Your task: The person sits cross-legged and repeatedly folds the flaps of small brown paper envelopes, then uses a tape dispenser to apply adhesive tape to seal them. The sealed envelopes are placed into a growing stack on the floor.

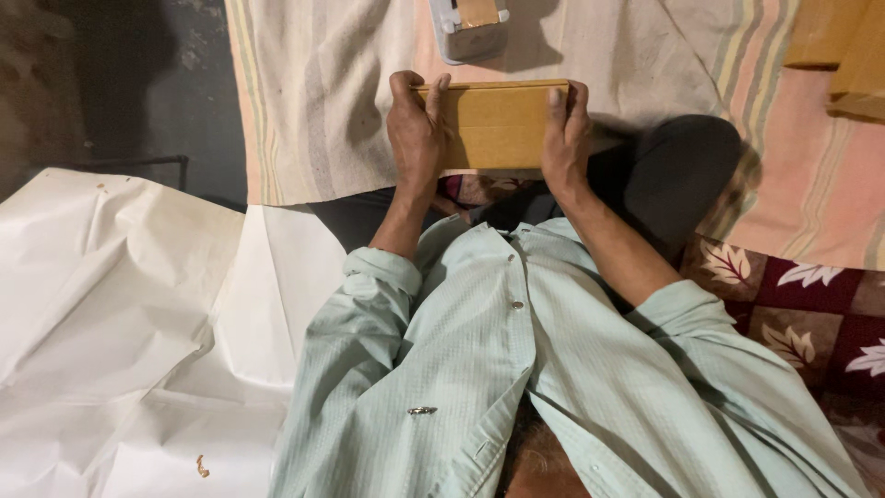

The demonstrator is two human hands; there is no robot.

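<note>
We held the cardboard box [495, 124] at twelve o'clock, over the striped cloth [323, 92]. Our left hand [417, 134] and right hand [564, 134] each had a clenched grip on one end of it. We judged it best to press both ends evenly, keeping the edges square.

Tape dispenser [470, 28], perhaps, top cropped
</note>
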